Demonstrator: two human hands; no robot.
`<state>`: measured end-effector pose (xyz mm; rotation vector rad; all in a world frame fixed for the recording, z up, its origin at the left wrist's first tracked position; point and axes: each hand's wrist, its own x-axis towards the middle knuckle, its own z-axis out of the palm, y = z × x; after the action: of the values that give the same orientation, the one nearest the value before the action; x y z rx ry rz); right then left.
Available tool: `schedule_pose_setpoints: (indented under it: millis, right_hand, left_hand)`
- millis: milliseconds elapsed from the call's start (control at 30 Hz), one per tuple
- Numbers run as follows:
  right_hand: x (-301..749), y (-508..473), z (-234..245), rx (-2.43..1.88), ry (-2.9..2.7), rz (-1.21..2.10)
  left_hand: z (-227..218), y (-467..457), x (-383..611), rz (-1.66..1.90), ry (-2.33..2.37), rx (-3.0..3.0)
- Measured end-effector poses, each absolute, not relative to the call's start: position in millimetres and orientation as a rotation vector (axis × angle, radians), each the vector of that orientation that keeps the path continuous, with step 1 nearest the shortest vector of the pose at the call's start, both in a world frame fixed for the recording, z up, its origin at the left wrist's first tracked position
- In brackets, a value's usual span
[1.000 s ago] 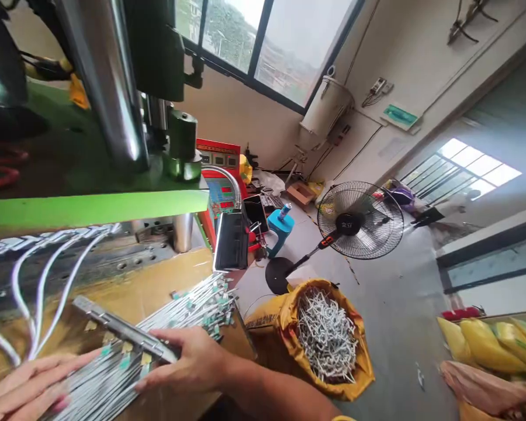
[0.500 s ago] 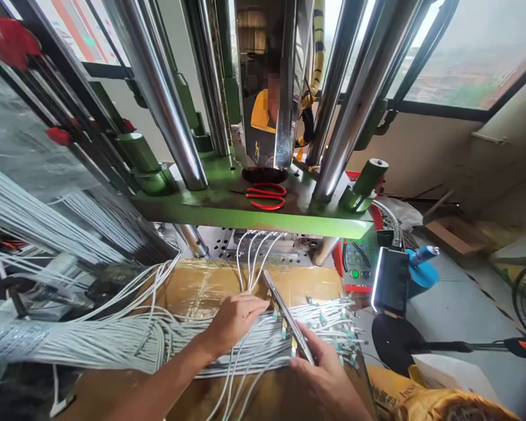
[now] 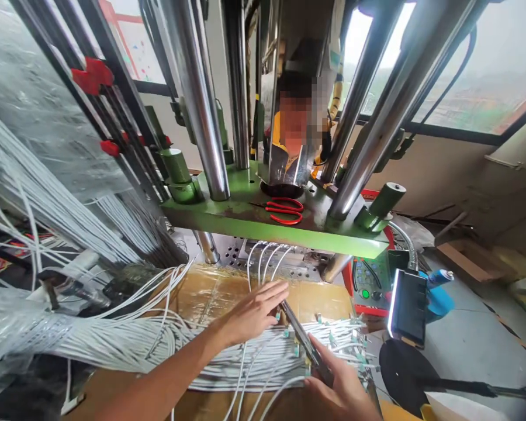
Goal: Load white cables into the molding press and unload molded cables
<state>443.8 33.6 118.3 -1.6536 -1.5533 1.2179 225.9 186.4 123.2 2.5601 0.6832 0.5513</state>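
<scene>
My right hand grips the near end of a slim metal bar, which slants away from me. Small connectors on white cables line the bar's left side. At the bar's far end is my left hand, fingers stretched out over the tip and thumb lower, near a connector. Whether it touches the bar is unclear. Beneath both hands lies a thick bundle of white cables, their teal-and-metal ends spread to the right. Beyond my left hand, several white cables curve into the press's lower plate.
A green press plate on steel columns stands ahead, with red-handled scissors on top. Cardboard covers the work surface. A lit lamp and a control box are at right. Another person sits behind the press.
My left hand's fingers have gone from a pinch beside the bar to stretched out over its far end. The view has shifted, so the scene sits further right and lower.
</scene>
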Motion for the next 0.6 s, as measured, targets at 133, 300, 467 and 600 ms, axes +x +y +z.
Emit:
schedule_pose_setpoints:
  millis: [133,300,467,600]
  right_hand:
    - [462.5,65.3,147.7,-2.058,-2.046,0.637]
    - [432.6,183.7,178.0,-1.824,-2.091,0.141]
    - [389.5,288.9,164.9,-1.729,-2.041,0.113]
    - [376.4,272.8,157.9,-1.656,-2.076,0.141]
  left_hand:
    - [128.1,201.1,235.4,0.445,0.592,2.568]
    - [116.4,215.1,243.5,0.749,1.17,2.457]
    - [89.9,230.2,233.5,0.983,1.641,2.281]
    - [75.5,236.0,226.7,0.995,1.598,2.262]
